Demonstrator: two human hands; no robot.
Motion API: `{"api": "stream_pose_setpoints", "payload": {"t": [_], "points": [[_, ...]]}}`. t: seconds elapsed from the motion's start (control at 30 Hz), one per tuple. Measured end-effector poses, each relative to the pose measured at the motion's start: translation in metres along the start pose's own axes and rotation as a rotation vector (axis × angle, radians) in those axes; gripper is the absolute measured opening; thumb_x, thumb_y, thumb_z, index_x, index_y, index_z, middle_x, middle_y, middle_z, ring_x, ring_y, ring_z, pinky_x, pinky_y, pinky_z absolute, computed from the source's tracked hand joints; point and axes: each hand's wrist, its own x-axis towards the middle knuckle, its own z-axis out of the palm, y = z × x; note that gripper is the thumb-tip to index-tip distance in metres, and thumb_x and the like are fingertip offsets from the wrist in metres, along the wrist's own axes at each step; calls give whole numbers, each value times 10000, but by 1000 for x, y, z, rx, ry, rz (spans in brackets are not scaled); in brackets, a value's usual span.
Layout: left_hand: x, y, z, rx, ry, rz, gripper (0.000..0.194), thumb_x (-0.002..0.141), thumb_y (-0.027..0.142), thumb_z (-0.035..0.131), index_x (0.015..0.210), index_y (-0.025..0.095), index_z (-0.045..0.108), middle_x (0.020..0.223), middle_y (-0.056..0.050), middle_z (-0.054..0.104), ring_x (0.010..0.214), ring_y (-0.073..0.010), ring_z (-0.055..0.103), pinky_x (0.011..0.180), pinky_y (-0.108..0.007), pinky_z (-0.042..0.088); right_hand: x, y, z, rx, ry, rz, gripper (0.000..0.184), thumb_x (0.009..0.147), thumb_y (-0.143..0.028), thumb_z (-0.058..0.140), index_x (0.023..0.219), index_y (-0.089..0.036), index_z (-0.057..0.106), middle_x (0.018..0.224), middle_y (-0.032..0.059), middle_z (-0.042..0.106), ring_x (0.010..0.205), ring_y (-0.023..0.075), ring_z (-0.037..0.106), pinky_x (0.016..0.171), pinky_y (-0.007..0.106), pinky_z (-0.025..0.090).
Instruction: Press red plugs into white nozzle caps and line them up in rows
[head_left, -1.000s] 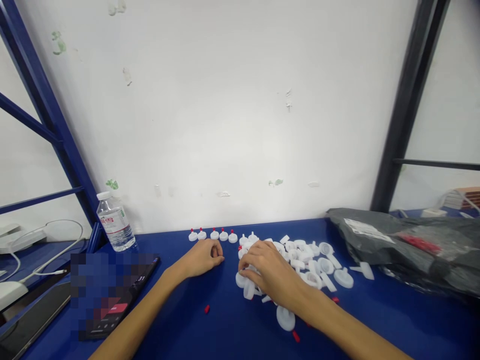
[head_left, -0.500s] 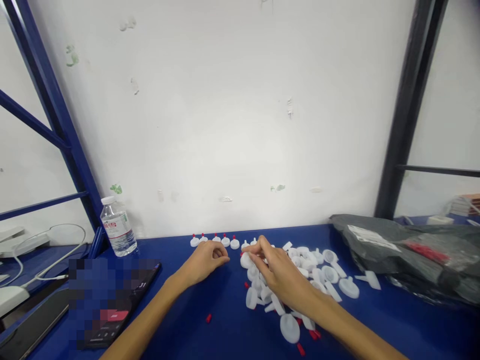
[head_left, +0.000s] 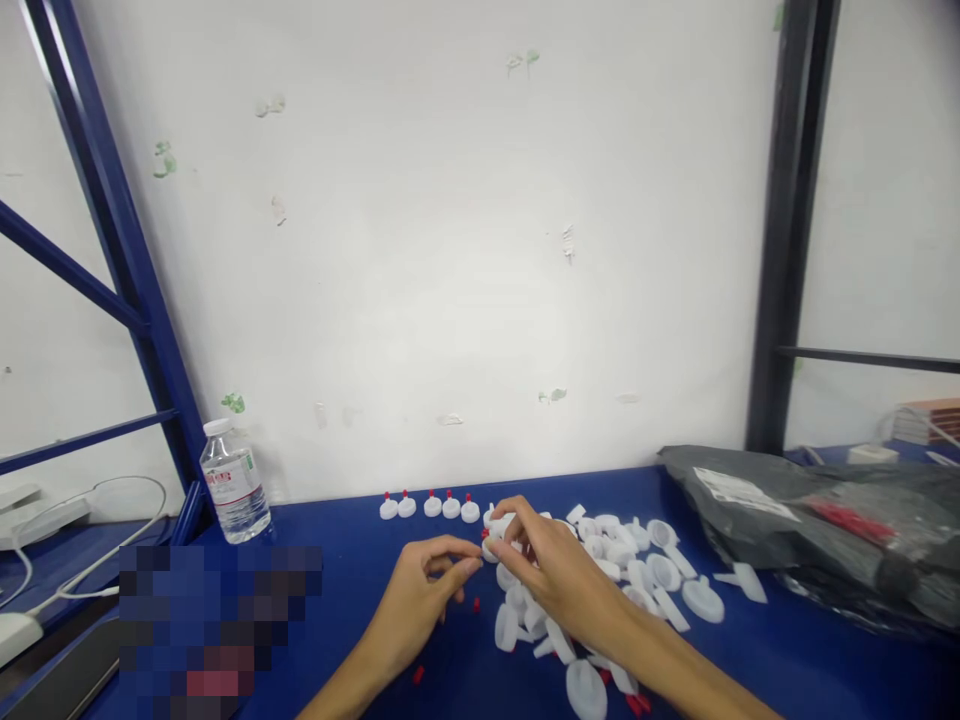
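My left hand (head_left: 435,585) is beside the pile, thumb and forefinger drawn together; anything between them is too small to make out. Its fingertips come close to those of my right hand (head_left: 544,555), whose thumb and forefinger bend round a white nozzle cap (head_left: 491,548) at the pile's left edge. Part of that cap is hidden by the fingers. Behind the hands stands a row of white caps with red tips (head_left: 451,507). Under my right hand spreads a heap of white nozzle caps (head_left: 664,572). Small red tips (head_left: 418,675) lie loose in front.
A water bottle (head_left: 235,485) stands at the left by the wall. At the right lies a dark plastic bag (head_left: 750,510) with red pieces showing. A dark phone-like slab (head_left: 71,670) and white cables (head_left: 82,570) are at far left, beside a blurred-out patch.
My left hand has moved right, up to my right hand, which stays over the pile's left edge. One loose red tip now shows farther left, near my left fingers. The view has tilted slightly up.
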Motion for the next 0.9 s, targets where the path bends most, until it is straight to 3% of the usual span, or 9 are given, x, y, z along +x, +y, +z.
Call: {"api": "stream_pose_setpoints", "payload": {"t": [0.23,0.53,0.7,0.9], "points": [[-1,5,-1,-123,31,-32,463,817,502,685,1043,100,733,532,8,582,439,-88,449,409,-182,335,3,7,4,97,-8,21,219,961,-397,547,1143,-281,517,763,-48,667,658,153,596,622,246,419],[-3,6,3,-121,-33,5,427,837,484,665,1039,116,741,656,-56,688,518,-140,605,403,-183,356,3,8,7,96,-22,-7,209,958,-421,550,1114,-284,524,766,-51,689,660,145,587,633,237,410],[-6,8,6,-90,-29,-19,429,828,489,673,1017,111,747,534,-32,644,446,-118,537,407,-185,341,2,7,6,94,-46,-21,226,952,-433,566,1126,-292,536,782,-50,680,684,144,572,642,235,403],[-7,5,6,-96,-48,1,450,832,521,669,1010,113,737,525,-27,633,429,-112,521,406,-187,336,0,1,5,125,-23,-21,263,903,-470,638,1053,-268,562,797,-41,650,695,135,554,639,224,412]]}}
